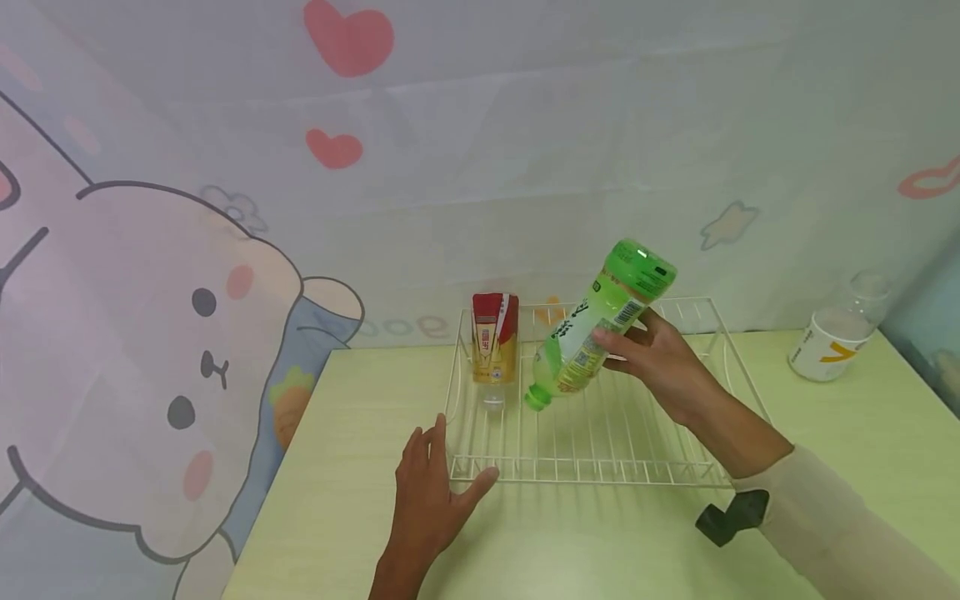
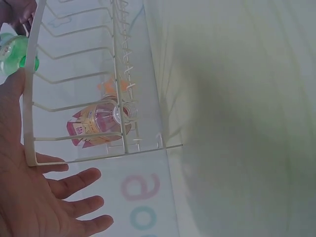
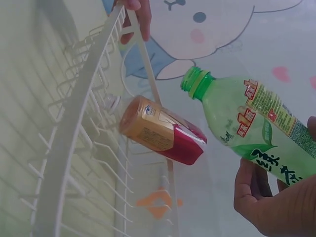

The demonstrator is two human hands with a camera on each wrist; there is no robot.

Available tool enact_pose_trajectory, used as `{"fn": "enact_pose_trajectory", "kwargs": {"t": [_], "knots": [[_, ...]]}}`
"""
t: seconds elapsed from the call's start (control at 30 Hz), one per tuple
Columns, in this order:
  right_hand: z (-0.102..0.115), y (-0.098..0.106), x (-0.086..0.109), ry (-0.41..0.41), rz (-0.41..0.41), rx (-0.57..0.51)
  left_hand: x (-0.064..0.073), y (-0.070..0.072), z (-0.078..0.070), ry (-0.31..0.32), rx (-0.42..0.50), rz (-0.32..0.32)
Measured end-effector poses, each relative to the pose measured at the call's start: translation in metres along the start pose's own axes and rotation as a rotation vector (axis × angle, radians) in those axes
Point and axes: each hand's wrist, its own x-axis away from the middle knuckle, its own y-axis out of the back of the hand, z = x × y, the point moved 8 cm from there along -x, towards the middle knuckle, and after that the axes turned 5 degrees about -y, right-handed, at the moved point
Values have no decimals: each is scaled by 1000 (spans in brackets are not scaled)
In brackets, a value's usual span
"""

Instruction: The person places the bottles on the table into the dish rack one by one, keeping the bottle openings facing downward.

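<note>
My right hand (image 1: 663, 362) grips a green tea bottle (image 1: 592, 329) around its lower half and holds it tilted above the rack, cap end down to the left. Its green cap (image 3: 195, 83) is on, seen in the right wrist view. A white wire rack (image 1: 600, 471) stands on the table under it. Inside the rack's left side, a red and yellow bottle (image 1: 495, 342) stands upside down on its neck. My left hand (image 1: 435, 492) rests at the rack's front left corner, fingers extended and thumb along the front rim, as the left wrist view shows.
A clear bottle with a white label (image 1: 832, 333) stands on the light green table (image 1: 390, 383) to the right of the rack. Close behind the rack hangs a cloth backdrop (image 1: 525, 150) with a cartoon rabbit and hearts.
</note>
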Motion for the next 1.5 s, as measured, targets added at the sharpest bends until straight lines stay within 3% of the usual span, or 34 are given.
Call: {"fn": "enact_pose_trajectory", "kwargs": {"t": [0.37, 0.73, 1.0, 1.5], "knots": [[1, -13, -23, -59, -2, 108, 1, -1, 0, 24, 18, 16], [-22, -25, -54, -179, -75, 250, 0, 2, -1, 3, 7, -12], [-32, -26, -74, -209, -95, 298, 1, 0, 1, 27, 8, 17], [-47, -27, -88, -236, -113, 359, 1, 2, -2, 11, -10, 3]]}}
